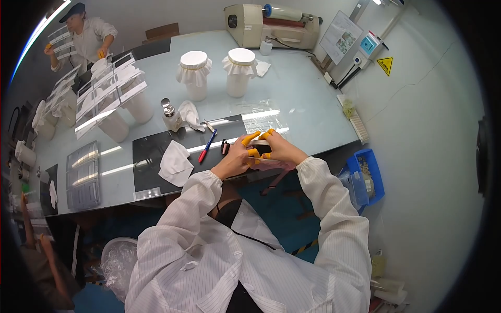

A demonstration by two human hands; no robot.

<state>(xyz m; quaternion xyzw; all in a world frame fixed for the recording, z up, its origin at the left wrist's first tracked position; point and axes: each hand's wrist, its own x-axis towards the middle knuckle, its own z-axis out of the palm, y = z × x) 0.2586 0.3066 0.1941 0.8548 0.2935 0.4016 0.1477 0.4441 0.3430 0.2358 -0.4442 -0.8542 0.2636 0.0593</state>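
- Both hands meet at the near edge of the table, toward its right end; the left hand [236, 159] and the right hand [281, 148] are closed together on a small flat dark piece [259, 149], pinched between fingertips capped in orange finger cots [251, 138].
- The dark piece sits between the two hands, so neither is nearer; it is too small and too covered to tell which way its long axis runs.
- A thin clear pinkish film [271, 165] hangs below the hands, just over the table's near edge.
- Just to the left of the hands lie a small clip-like tool [225, 147] and a red-and-blue pen [207, 146] on a black mat [156, 151], with a crumpled white wipe [175, 164] further left.
- Beyond the hands, a clear plastic sheet [263, 117] lies flat; past it the table is open up to two white cloth-capped jars [194, 75].
- To the right the table ends close by, with a blue bin [368, 175] below.
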